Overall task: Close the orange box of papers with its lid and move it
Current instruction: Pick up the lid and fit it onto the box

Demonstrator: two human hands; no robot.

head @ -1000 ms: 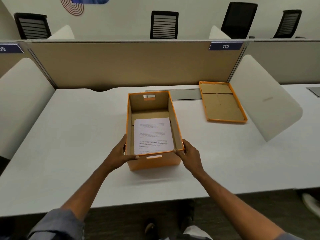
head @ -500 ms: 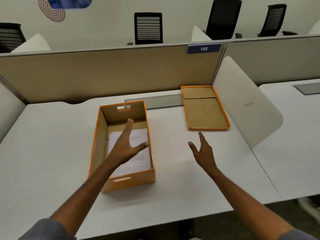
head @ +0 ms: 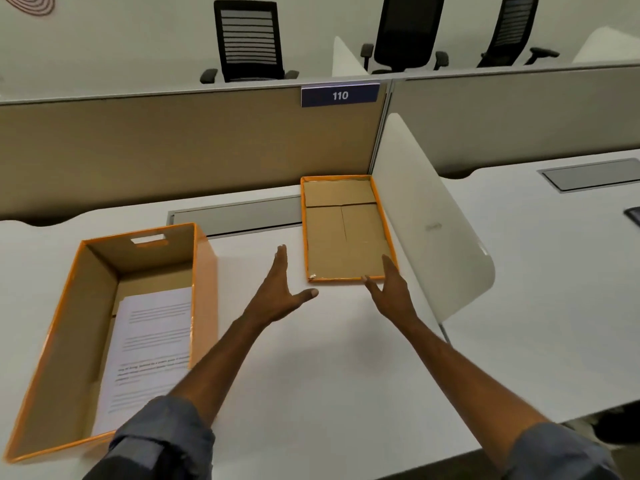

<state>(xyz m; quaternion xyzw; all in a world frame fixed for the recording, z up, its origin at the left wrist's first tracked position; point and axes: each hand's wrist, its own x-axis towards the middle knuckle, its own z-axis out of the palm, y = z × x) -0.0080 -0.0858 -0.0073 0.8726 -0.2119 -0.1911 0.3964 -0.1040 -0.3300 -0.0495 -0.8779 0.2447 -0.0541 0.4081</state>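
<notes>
The orange box stands open at the left of the white desk, with printed papers lying inside. Its lid lies upside down at the back right, brown inside facing up, against a white divider. My left hand hovers open above the desk between box and lid, fingers stretched toward the lid's near left corner. My right hand is open at the lid's near right corner, fingertips at or over its rim. Neither hand holds anything.
A white curved divider stands right of the lid, with another desk beyond it. A tan partition with a "110" sign closes the back. A grey cable hatch sits between box and partition. Office chairs stand behind.
Both hands let go of the box's near end and reached forward and right to the lid. The view turned right, so the box now sits at the left.
</notes>
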